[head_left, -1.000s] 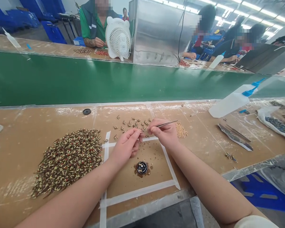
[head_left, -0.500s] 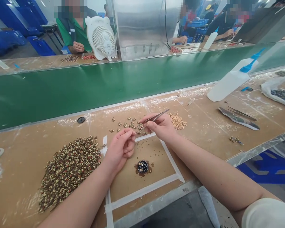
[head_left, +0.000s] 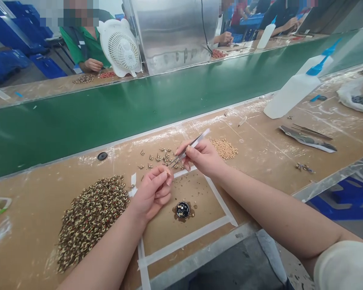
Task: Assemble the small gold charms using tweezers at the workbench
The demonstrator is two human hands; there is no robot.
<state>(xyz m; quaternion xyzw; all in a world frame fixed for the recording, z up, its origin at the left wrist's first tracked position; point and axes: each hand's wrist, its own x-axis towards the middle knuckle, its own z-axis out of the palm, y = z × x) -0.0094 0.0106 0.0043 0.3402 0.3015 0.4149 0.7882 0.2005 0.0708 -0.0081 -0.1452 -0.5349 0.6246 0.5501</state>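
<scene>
My right hand (head_left: pixel 202 158) pinches slim steel tweezers (head_left: pixel 190 148), their tips pointing down-left at a scatter of small gold-coloured metal pieces (head_left: pixel 159 159) on the brown paper table covering (head_left: pixel 254 149). My left hand (head_left: pixel 153 193) is curled just below, apart from the tweezers, with nothing visible in its fingers. Behind its wrist lies a large heap of brown, cream and red beaded pieces (head_left: pixel 90 221). A small pile of tan beads (head_left: pixel 225 149) sits beyond my right hand. A black round dish (head_left: pixel 182 209) with a dark smear lies inside a white tape square (head_left: pixel 184 237).
A white squeeze bottle with a blue nozzle (head_left: pixel 290 96) stands at right, near a paper strip holding tweezers (head_left: pixel 307 139) and a plastic bag of dark pieces (head_left: pixel 358 96). A green conveyor belt (head_left: pixel 109 117) runs behind the table. Beyond it are a co-worker's hand (head_left: pixel 93 64) and a white fan (head_left: pixel 119 48).
The view has tilted and shifted, so the table slants more. The tweezers have swung from pointing up-right to a steeper angle, with their tips lower among the gold pieces. My left hand has curled slightly.
</scene>
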